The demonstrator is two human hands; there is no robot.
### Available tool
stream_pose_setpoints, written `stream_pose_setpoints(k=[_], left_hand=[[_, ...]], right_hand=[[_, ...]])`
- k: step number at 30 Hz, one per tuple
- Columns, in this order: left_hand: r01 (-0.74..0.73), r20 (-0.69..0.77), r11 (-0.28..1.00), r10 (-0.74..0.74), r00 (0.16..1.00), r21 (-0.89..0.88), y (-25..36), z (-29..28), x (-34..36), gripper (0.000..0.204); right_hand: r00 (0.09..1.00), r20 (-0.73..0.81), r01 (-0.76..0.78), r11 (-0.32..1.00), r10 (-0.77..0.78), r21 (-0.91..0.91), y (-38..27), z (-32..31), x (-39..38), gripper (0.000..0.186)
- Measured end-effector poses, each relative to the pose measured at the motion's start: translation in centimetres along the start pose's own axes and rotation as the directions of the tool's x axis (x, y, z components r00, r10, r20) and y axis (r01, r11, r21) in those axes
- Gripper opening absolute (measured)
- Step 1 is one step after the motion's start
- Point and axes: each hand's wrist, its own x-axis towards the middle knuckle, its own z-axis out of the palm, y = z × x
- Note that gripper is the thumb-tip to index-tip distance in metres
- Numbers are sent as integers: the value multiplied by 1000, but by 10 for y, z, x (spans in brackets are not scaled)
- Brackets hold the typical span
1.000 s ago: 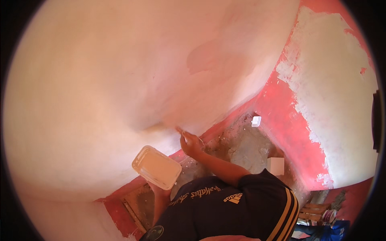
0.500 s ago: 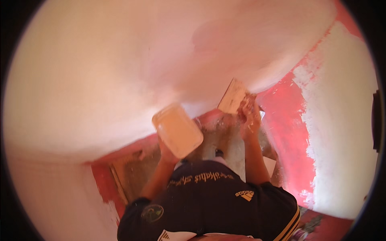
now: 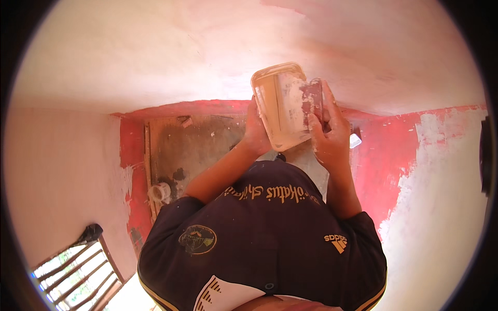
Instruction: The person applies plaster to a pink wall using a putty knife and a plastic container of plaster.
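Observation:
A rectangular tan plastic tub [image 3: 268, 103] is held up in front of me, with whitish paste smeared along its inner right side. My left hand [image 3: 256, 129] grips it by the lower left edge, fingers partly hidden behind it. Closed around a wide putty knife [image 3: 313, 98], my right hand [image 3: 333, 132] is at the tub's right side. The knife's reddish-brown grip part is caked with paste, and its blade meets the paste or overlaps the tub; exact contact cannot be made out. Paste specks dot the right-hand fingers.
A pale, patchily coated wall [image 3: 171, 67] rises ahead. Red strips border it low down, and a red and white wall [image 3: 384, 160] stands at right. A white bucket [image 3: 159, 193] sits on the stained floor [image 3: 192, 140] at left, near a barred window [image 3: 78, 274].
My right hand has brought the putty knife from near the wall to the tub. The tub has risen and turned, showing its inside. The view has shifted, revealing the window and bucket.

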Motion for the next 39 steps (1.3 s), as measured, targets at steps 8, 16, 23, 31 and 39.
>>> stream_pose_setpoints(k=[8, 16, 23, 31, 39], left_hand=[[-112, -26, 992, 111, 993, -59, -143, -11, 45, 77], [-134, -45, 991, 134, 990, -11, -169, 3, 30, 82], [-162, -10, 987, 162, 987, -1, -168, 6, 15, 82], [-193, -96, 974, 205, 974, 122, -170, 2, 18, 89], [-149, -31, 971, 157, 987, 189, -172, 1, 60, 99]], right_hand=[[985, 130, 139, 966, -112, -220, 68, -112, -15, 60], [968, 153, 213, 973, -197, -94, 86, -128, -29, 58], [952, 295, 114, 990, -86, -81, 64, -119, -40, 60], [927, 336, 151, 985, -169, 78, 82, -111, -35, 61], [898, 424, -355, 765, 119, 537, 98, -156, 8, 64]])
